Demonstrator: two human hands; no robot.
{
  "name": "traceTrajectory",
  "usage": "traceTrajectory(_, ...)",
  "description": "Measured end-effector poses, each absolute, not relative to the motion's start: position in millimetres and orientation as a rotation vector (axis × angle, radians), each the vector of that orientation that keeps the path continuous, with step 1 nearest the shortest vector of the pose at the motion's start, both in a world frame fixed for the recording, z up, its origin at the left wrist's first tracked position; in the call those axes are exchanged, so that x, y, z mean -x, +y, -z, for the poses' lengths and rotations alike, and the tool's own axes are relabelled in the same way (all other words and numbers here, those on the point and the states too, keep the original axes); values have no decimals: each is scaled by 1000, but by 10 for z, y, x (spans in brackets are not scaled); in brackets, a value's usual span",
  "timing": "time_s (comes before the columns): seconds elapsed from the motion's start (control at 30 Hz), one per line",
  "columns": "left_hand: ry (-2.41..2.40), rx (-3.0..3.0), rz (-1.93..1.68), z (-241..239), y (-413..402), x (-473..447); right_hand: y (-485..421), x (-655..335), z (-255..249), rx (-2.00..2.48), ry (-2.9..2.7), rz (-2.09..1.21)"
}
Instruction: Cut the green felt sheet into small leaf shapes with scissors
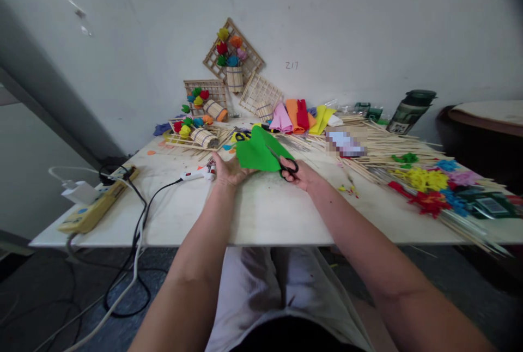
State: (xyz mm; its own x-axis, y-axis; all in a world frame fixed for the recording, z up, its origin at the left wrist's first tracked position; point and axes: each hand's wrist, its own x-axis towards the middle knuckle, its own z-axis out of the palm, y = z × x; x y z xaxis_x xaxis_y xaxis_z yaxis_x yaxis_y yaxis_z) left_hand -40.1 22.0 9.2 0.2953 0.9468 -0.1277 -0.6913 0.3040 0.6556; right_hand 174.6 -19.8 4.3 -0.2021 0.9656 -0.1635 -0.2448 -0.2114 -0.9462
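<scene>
Well left of the left grip [229, 173], a power strip [98, 202] is set on the bench [269, 218]; a glue gun [196, 173] is laid just beside that grip. The left grip's thumb is spread wide, its fingers partly hidden by the green sheet [257, 153] they touch; whether it is pinched cannot be told. Between the grips, the sheet is overlapped by the scissors [291, 165], whose handles are closed upon by the right grip [300, 175]. Farther right, sticks [392, 147] and bright flowers [425, 180] are spread.

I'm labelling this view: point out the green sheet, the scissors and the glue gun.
Green sheet [260, 154], head view: its broad face.
Scissors [281, 166], head view: black handle.
Glue gun [198, 173], head view: white body.
</scene>
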Motion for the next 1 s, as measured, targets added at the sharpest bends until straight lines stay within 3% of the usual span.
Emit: traceTrajectory(1.0, 903, -547, -1183, 26, 365, 70, -171, -1701, -45, 1107, -1035, -1640)
